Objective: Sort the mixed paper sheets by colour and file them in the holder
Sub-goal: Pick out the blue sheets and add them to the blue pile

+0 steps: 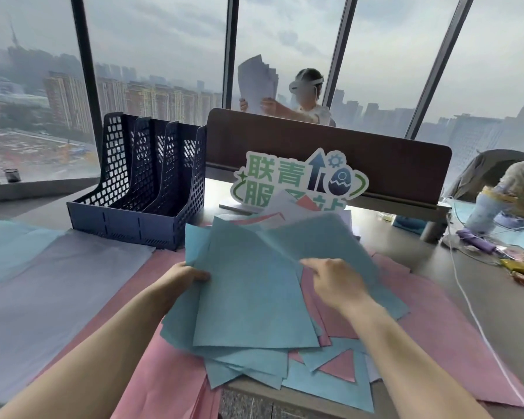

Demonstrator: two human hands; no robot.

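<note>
The left hand [188, 275] pinches the left edge of a loose fan of blue sheets [254, 297], its grip closed on them with the thumb on top. The right hand [335, 281] lies over the right part of the same fan with a finger pointing left across the paper; whether its grip is closed on a sheet or only pressing cannot be told from here. The fan rests near the middle of the counter [466, 297], over a mixed heap where pink sheets [339, 370] and a few pale ones peek out beneath and beyond it. The dark blue holder [139, 189] stands far left, well apart from the hands, and its slots look empty. The blue sheets are splayed at different angles and not squared, so lifting them by one edge could let the lower ones slide out and fall back into the heap. A pink sheet clinging underneath might ride along unnoticed and land in the wrong slot. Some sheets overhang the near edge of the counter and could slip off if the pile is nudged.
</note>
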